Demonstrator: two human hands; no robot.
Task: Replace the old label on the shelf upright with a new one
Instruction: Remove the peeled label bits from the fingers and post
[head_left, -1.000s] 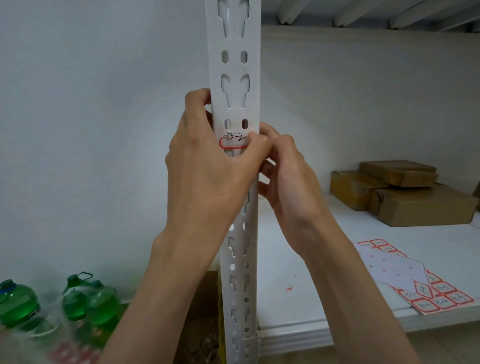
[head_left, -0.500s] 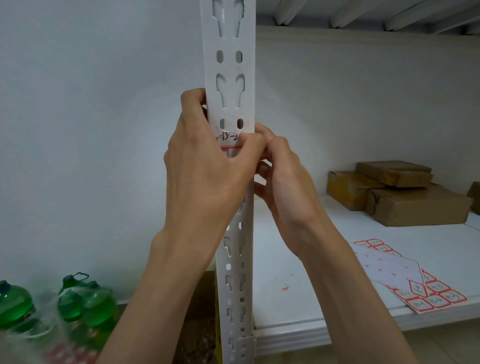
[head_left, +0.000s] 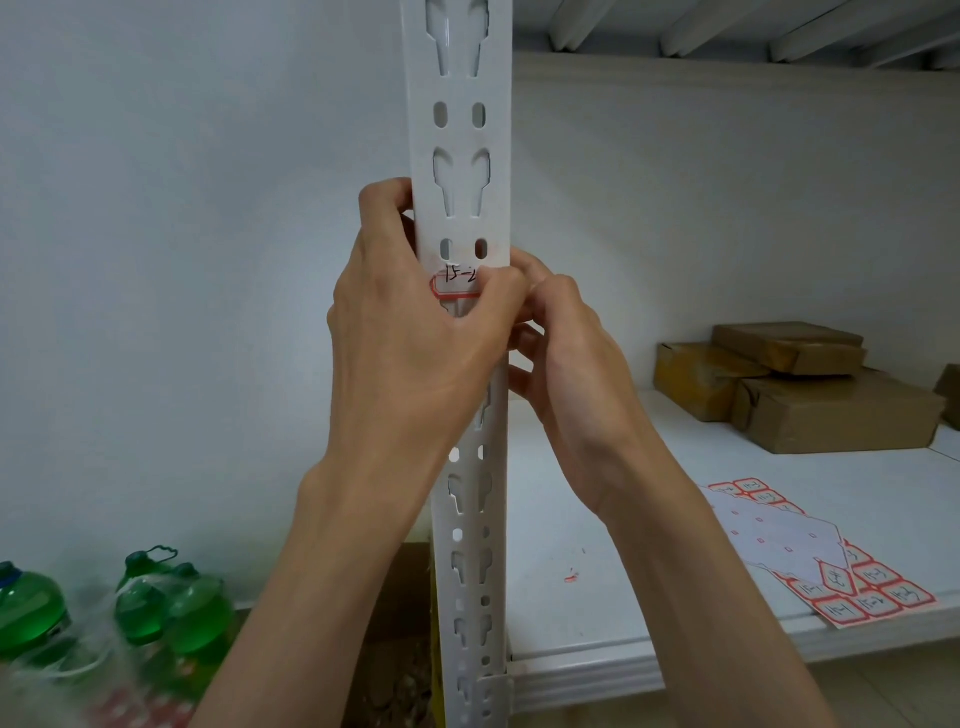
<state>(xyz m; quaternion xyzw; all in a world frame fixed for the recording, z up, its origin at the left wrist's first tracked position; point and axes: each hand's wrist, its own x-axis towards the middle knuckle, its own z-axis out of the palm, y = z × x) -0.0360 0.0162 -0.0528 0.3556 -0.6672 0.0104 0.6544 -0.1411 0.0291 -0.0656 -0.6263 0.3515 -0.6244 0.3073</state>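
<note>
The left hand (head_left: 415, 343) wraps the white slotted shelf upright (head_left: 460, 130), its thumb over a red-bordered label (head_left: 453, 285) with handwritten "15-". The right hand (head_left: 566, 358) curls against the upright's right edge beside it. On the shelf (head_left: 597, 493) lie a label sheet (head_left: 826, 561) and cardboard boxes (head_left: 810, 384); green bottles (head_left: 156, 597) stand lower left.

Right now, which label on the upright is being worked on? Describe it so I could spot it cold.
Find the white slotted shelf upright in the middle of the view, with both hands at mid-height. Between the left hand and right hand sits a small red-bordered label with handwritten black digits, just under a pair of oval holes. It is the only sticker on the post; the others lie on the label sheet.
</note>
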